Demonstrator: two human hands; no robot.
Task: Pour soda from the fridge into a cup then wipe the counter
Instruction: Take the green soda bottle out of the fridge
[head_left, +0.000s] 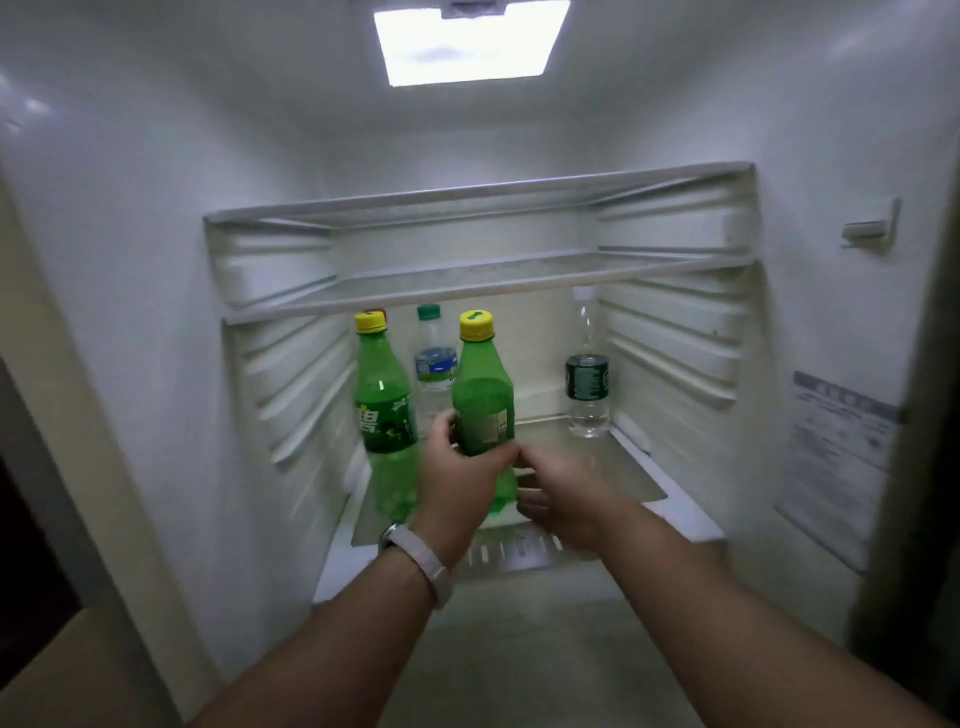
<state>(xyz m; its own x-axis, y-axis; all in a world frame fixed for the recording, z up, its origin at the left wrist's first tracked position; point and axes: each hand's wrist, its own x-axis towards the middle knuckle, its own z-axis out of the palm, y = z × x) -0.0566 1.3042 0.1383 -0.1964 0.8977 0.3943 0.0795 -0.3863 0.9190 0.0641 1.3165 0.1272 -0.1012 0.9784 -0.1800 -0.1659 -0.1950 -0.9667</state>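
Note:
I look into an open fridge. A green soda bottle (483, 410) with a yellow cap stands on the lower glass shelf (613, 467), and my left hand (457, 483) is wrapped around its lower half. My right hand (561, 499) hovers just right of the bottle's base, fingers spread, touching it lightly or nearly so. A second green soda bottle (384, 410) with a yellow cap stands to the left, untouched. No cup or cloth is in sight.
Behind the soda stand a clear water bottle with a blue label (434, 364) and, at the right, a clear bottle with a dark green label (587, 384). A red cap peeks out behind the left soda. Two bare shelves (493, 286) sit above. Fridge walls close in left and right.

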